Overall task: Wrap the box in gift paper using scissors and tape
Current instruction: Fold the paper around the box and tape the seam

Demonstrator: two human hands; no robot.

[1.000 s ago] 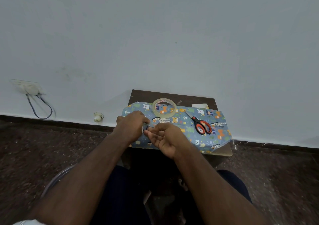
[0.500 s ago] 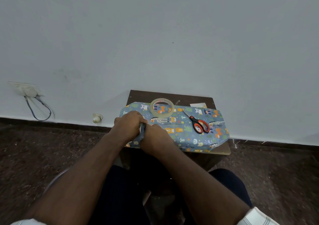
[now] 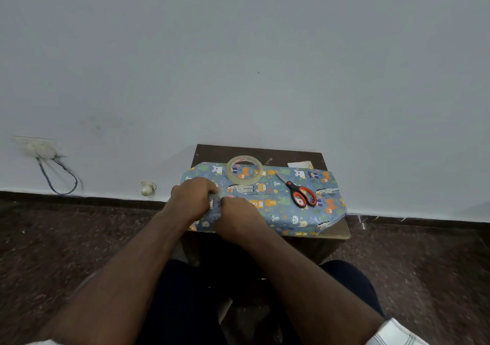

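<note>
A box wrapped in blue gift paper with animal prints lies on a small dark brown table. On top of it rest a roll of clear tape and orange-and-black scissors. My left hand is on the paper's left end, fingers curled down over it. My right hand sits just beside it at the near edge, knuckles up, its fingertips hidden against the paper. Whether a strip of tape lies between the hands is too small to tell.
The table stands against a pale grey wall. A small paper scrap lies at the table's back right. On the left are a wall socket with a looped cable and a small white fitting. Dark speckled floor surrounds the table; my knees are under it.
My right hand turned over from palm-up to knuckles-up and moved down onto the paper beside the left hand. The left hand stayed on the left end.
</note>
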